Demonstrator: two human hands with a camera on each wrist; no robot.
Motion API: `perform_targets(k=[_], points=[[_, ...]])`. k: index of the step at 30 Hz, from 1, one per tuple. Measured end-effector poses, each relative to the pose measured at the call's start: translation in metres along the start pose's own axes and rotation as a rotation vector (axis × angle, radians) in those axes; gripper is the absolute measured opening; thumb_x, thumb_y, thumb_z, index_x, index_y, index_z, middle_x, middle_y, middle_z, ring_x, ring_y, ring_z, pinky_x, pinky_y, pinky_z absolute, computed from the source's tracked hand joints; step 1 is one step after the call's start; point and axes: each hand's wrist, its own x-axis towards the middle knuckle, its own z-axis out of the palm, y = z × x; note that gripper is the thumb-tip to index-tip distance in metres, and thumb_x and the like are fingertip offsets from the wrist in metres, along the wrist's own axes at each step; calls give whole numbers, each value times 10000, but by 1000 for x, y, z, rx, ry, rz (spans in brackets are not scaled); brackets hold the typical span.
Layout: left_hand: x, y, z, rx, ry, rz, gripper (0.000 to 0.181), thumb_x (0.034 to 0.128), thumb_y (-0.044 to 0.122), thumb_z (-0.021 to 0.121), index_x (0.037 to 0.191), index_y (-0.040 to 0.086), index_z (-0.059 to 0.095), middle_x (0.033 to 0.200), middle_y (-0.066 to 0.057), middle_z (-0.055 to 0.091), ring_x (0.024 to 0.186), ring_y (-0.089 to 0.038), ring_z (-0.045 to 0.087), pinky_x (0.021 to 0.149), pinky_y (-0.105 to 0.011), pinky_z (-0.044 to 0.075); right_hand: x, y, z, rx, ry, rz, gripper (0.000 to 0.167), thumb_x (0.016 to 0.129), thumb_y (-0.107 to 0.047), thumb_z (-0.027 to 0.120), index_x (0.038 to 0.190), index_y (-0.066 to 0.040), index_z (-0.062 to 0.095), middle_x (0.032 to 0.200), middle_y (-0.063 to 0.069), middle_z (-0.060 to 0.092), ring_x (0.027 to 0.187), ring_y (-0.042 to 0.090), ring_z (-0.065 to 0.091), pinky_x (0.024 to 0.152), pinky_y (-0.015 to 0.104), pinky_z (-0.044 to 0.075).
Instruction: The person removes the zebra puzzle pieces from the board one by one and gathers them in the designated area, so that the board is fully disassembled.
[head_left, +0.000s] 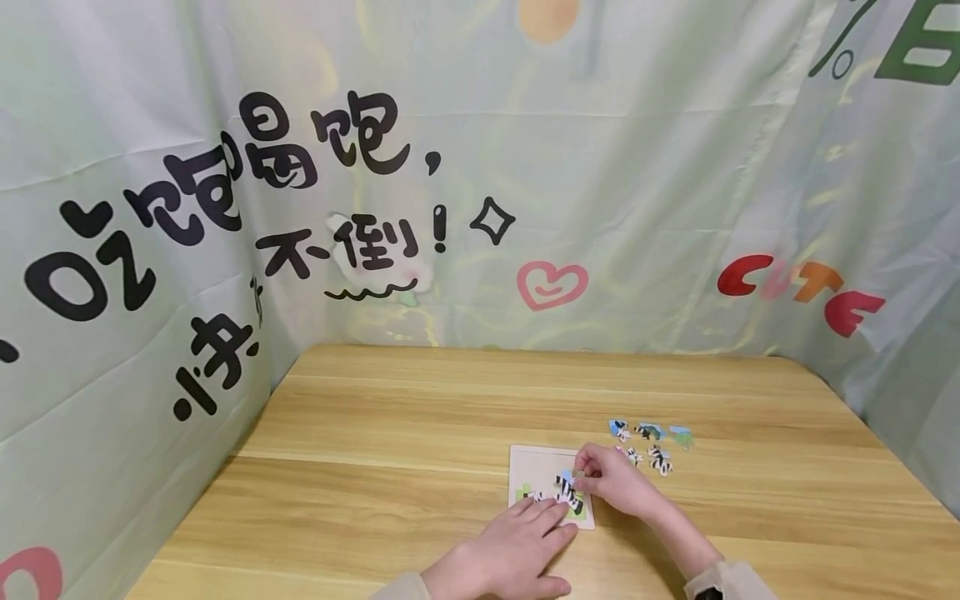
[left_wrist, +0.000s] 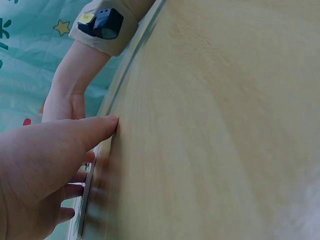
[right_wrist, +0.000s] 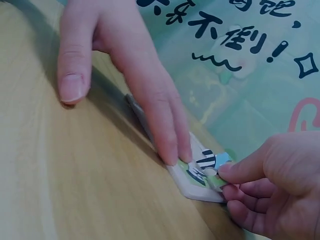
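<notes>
A pale, square puzzle board [head_left: 528, 462] lies on the table with several black-and-white animal pieces [head_left: 567, 493] in its lower part. My left hand [head_left: 516, 546] rests on those pieces, fingers stretched out; in the left wrist view its thumb [left_wrist: 102, 129] is spread apart on the near side. At the board's right edge, my right hand [head_left: 617, 482] pinches a small green puzzle piece [right_wrist: 216, 181] between thumb and fingers. The right wrist view shows this piece tilted against the pieces on the board. Fingers cover part of it.
Several loose puzzle pieces [head_left: 649, 431] lie in two rough rows on the wooden table [head_left: 375, 433], beyond and right of the board. Printed fabric [head_left: 637, 183] hangs around the back and sides of the table.
</notes>
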Motion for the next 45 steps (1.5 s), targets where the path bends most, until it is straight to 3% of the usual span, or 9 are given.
perform_targets(k=[6, 19, 33, 40, 45], points=[[-1, -1, -1, 5, -10, 0, 649, 895, 612, 397, 1406, 213, 399, 1470, 5, 318, 1347, -146, 268, 1071, -331, 271, 2, 6, -4, 107, -11, 61, 142, 791, -1, 658, 866, 6, 537, 687, 25, 520, 567, 109, 492, 492, 216, 444], [-1, 1, 1, -26, -40, 9, 671, 911, 618, 329, 1445, 212, 334, 1504, -11, 254, 1368, -155, 223, 1090, -339, 239, -15, 17, -34, 246, 94, 173, 246, 816, -53, 661, 975, 73, 523, 761, 61, 548, 661, 144, 529, 585, 257, 501], [-1, 0, 3, 4, -32, 22, 666, 915, 617, 312, 1443, 213, 332, 1501, -14, 258, 1365, -154, 232, 1088, -325, 244, -48, 46, -77, 185, 180, 252, 232, 866, -44, 594, 1032, 102, 522, 753, 44, 507, 623, 118, 489, 556, 255, 480], [-2, -1, 3, 22, -16, 27, 655, 916, 612, 325, 1434, 210, 348, 1493, -17, 276, 1359, -158, 251, 1081, -325, 259, -61, 63, -93, 127, 245, 292, 271, 879, -68, 596, 1064, 119, 529, 766, 49, 549, 642, 90, 503, 552, 242, 471], [-1, -1, 3, 8, -23, 30, 655, 916, 610, 324, 1435, 211, 345, 1495, -14, 272, 1360, -156, 247, 1082, -323, 256, -66, 73, -104, 73, 239, 341, 309, 878, -110, 615, 1058, 127, 531, 784, 42, 592, 659, 75, 531, 569, 241, 467]])
